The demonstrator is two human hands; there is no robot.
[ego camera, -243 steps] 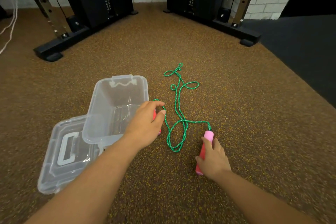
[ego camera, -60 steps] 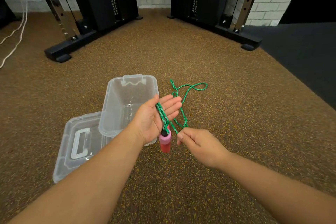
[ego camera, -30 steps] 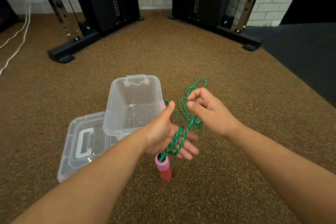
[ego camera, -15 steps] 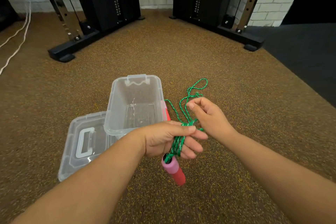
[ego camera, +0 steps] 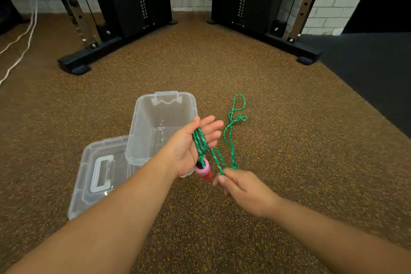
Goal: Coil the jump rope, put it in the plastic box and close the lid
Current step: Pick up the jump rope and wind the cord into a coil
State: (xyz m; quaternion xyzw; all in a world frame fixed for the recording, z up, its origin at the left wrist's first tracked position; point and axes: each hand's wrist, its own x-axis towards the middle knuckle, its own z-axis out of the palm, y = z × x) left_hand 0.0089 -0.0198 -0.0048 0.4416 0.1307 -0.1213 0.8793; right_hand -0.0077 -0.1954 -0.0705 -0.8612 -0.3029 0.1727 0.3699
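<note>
Compared with half a second earlier, the left hand [ego camera: 189, 147] has turned palm up and opened its fingers, where it was curled over the cord, and the right hand [ego camera: 242, 189] has dropped from beside the box to a lower position nearer the camera.

At far left, the clear lid [ego camera: 97, 173] lies flat on the floor with its handle facing up, its right edge tucked under the clear plastic box [ego camera: 162, 124]. The box sits upright and open, with nothing visible inside.

The left hand is held over the box's right near corner, fingers spread, with several turns of the green jump rope [ego camera: 201, 142] lying across the palm. 1 pink handle [ego camera: 203, 170] hangs from the heel of that hand; a second handle cannot be confirmed, as the red patch below it is blurred.

From the palm, the cord runs down to the right hand, which pinches it between thumb and forefinger. The remaining cord trails away across the floor, ending in a small loop [ego camera: 239, 104] right of the box.

The surface is brown speckled rubber flooring [ego camera: 278, 118], meeting darker flooring at far right. Behind stand 2 black cable-machine frames against a white brick wall [ego camera: 329, 0], with a white cord [ego camera: 20, 51] on the floor at far left.
</note>
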